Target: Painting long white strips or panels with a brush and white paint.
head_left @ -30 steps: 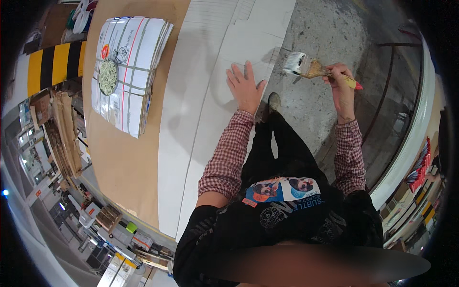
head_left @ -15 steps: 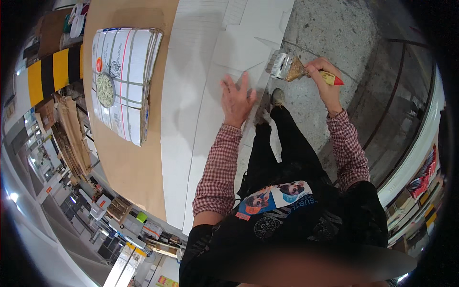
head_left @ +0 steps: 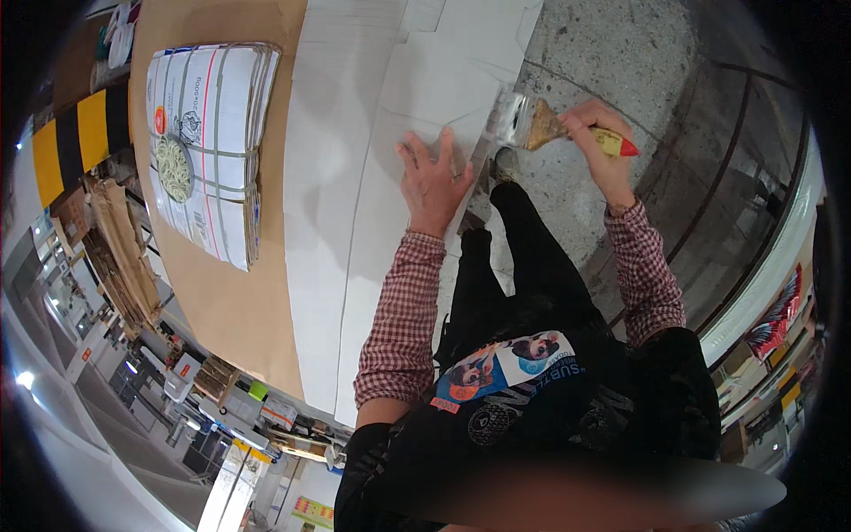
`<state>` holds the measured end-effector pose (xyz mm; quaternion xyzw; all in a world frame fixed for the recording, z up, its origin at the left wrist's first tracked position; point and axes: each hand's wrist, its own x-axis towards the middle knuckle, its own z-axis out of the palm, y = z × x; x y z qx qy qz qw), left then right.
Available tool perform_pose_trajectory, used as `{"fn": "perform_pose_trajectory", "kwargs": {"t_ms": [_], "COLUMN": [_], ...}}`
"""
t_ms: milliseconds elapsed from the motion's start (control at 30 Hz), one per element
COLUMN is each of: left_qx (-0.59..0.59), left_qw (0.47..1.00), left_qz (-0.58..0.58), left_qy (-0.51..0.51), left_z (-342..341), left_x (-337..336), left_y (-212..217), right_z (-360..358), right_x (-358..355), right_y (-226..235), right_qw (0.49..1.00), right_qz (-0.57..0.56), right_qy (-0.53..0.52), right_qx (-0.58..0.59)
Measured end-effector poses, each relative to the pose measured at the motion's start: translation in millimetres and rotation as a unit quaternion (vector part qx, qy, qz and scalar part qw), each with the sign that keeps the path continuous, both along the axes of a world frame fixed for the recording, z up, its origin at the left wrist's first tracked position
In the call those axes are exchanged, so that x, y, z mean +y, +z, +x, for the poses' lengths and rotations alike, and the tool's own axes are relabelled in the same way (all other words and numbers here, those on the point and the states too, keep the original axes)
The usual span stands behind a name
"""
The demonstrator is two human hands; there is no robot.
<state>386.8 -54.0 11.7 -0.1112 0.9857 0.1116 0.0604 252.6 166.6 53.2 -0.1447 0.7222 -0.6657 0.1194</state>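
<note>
The right hand (head_left: 603, 146) grips the brush (head_left: 545, 125) at the right edge of the white board (head_left: 324, 204); the left hand (head_left: 433, 182) lies spread there. Brushing seems underway; how much is done, I cannot tell.

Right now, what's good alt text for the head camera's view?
A person's right hand holds a wide brush at the edge of white sheeting, where their left hand lies with fingers spread. Further left, a strapped bundle with a white printed face sits on a brown surface.
</note>
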Motion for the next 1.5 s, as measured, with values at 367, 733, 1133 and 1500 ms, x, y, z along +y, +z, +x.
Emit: {"fn": "perform_pose_trajectory", "kwargs": {"t_ms": [367,733,1133,1500], "left_qx": [-0.012,0.001,0.008,0.004], "left_qw": [1.0,1.0,1.0,1.0], "left_qz": [0.012,0.006,0.007,0.013], "left_qy": [0.01,0.019,0.014,0.013], "left_z": [0,-3,-3,-3], "left_x": [2,6,5,4], "left_y": [-2,4,3,3], "right_z": [-16,-33,-50,-53], "right_x": [0,-2,-2,1], "right_y": [3,1,-2,3], "right_qw": [0.998,1.0,0.999,0.997], "right_qz": [0.036,0.026,-0.006,0.002], "right_qy": [-0.046,0.004,0.01,-0.035], "right_qx": [-0.002,0.01,-0.042,-0.063]}}
